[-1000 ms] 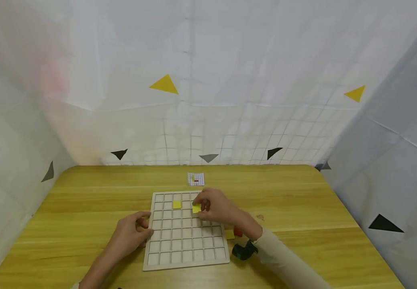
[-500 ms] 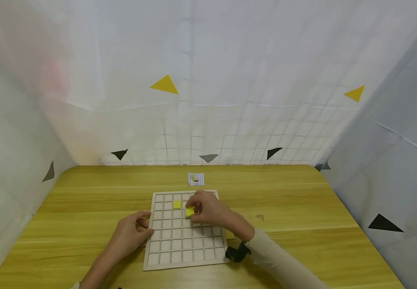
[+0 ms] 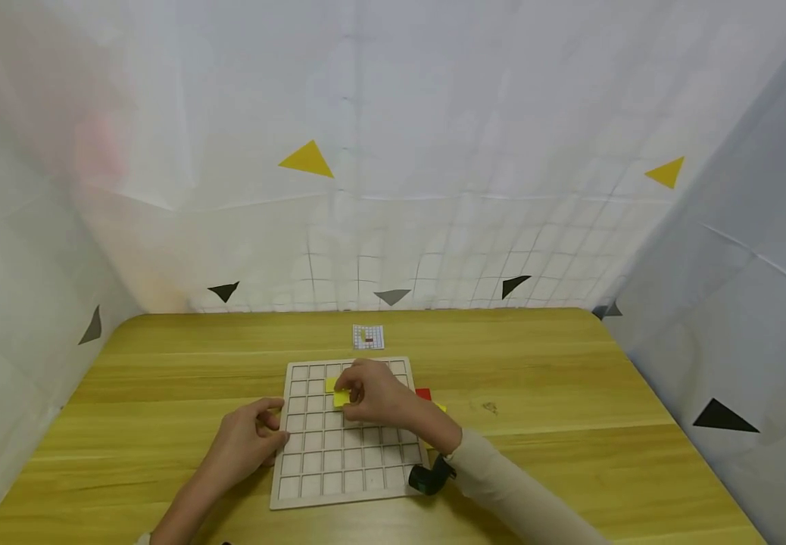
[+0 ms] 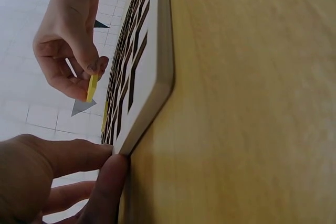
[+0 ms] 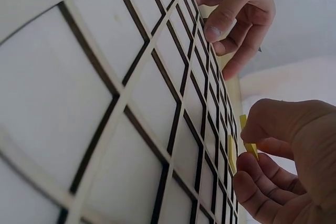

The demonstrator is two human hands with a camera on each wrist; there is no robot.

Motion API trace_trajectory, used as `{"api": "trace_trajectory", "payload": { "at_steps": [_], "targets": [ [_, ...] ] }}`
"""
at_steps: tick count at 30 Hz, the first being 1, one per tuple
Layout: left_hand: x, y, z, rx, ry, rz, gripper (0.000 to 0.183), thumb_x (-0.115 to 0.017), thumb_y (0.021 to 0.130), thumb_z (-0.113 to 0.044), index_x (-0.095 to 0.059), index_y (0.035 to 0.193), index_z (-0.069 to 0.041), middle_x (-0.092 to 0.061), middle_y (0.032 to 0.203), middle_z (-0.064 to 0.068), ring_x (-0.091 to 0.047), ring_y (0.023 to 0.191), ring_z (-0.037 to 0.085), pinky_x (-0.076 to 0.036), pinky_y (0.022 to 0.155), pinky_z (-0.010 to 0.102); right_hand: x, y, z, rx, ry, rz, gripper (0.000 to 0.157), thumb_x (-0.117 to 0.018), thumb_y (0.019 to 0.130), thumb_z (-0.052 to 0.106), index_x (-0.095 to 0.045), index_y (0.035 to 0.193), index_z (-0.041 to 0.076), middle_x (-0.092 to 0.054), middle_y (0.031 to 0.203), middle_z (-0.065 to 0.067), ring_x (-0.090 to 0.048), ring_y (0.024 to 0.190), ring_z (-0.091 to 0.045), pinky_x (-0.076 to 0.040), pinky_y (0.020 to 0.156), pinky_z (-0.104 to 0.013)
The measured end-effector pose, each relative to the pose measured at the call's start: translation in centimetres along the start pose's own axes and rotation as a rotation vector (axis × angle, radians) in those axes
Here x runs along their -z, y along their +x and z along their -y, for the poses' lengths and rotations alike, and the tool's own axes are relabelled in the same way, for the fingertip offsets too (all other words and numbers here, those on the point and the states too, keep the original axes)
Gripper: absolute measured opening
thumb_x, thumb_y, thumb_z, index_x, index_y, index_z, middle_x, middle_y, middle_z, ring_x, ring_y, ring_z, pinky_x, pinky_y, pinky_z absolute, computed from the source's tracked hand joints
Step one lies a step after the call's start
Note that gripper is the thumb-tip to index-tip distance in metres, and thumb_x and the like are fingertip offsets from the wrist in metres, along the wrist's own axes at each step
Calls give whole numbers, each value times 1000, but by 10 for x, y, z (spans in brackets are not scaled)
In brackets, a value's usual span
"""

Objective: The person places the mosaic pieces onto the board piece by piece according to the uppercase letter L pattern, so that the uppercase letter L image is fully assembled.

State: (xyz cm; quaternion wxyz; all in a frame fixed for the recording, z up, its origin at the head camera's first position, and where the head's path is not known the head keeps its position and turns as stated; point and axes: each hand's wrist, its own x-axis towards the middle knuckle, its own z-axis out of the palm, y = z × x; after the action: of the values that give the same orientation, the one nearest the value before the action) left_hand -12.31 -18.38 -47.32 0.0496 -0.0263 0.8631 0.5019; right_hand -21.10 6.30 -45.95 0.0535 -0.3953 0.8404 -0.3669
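A pale wooden board [image 3: 334,462] with a grid of square cells lies flat on the table. The thumb and a finger of my left hand [image 3: 243,439] touch its left edge, spaced apart. Above the board, my right hand [image 3: 385,397] pinches a yellow square tile [image 3: 341,399] between thumb and fingers. That tile [image 4: 92,88] appears edge-on and raised off the board in the left wrist view. A second yellow tile [image 3: 329,384] lies on the board beside it, partly covered in the head view. The right wrist view shows the held tile [image 5: 252,151] tilted.
A small card [image 3: 369,337] printed with a coloured grid lies behind the board. Right of the board, a red tile [image 3: 423,393] and a yellow piece [image 3: 441,407] show partly from behind the right arm. A black wrist camera [image 3: 427,478] hangs over the board's right edge.
My right hand has moved left across the board with the pinched yellow tile, towards the tile on the board. The red tile has come into view behind the arm. My left hand stays put.
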Motion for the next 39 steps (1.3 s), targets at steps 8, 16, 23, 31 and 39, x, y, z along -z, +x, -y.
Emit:
{"api": "trace_trajectory", "payload": {
  "at_steps": [8,16,23,31,39],
  "targets": [
    [0,0,0,7,-1,-4,52,-78,81,3,-61,130,3,-61,91,9,-64,69,18,-57,50,30,-12,10,-1,-26,17,36,26,-80,75,-1,-74,101,3,-63,89,-4,-61,73,-9,-52,62,-16],
    [-1,-2,0,24,-12,-1,52,-78,81,3,-61,130,3,-61,91,9,-64,69,18,-57,50,31,-20,12,-3,-62,-50,51,27,-79,76,2,-74,102,6,-60,86,1,-56,69,-2,-49,62,-13],
    [-1,-2,0,20,-6,-2,53,-79,81,3,-61,131,3,-61,91,8,-64,69,18,-57,49,31,-20,13,-1,-63,-98,41,28,-77,77,2,-75,104,5,-61,89,-1,-55,70,-4,-48,61,-13],
    [-1,-1,0,15,-15,-2,53,-78,81,3,-61,131,3,-61,91,9,-64,69,18,-57,49,31,-18,13,-1,-45,-123,31,27,-77,76,1,-75,103,4,-62,89,-1,-55,70,-5,-46,60,-13],
    [-2,1,1,17,-23,-7,53,-77,81,4,-61,131,2,-61,91,9,-65,68,18,-58,49,31,-16,12,0,-39,-82,37,28,-78,78,4,-74,106,4,-64,94,-5,-58,69,-4,-48,60,-13]
  ]
}}
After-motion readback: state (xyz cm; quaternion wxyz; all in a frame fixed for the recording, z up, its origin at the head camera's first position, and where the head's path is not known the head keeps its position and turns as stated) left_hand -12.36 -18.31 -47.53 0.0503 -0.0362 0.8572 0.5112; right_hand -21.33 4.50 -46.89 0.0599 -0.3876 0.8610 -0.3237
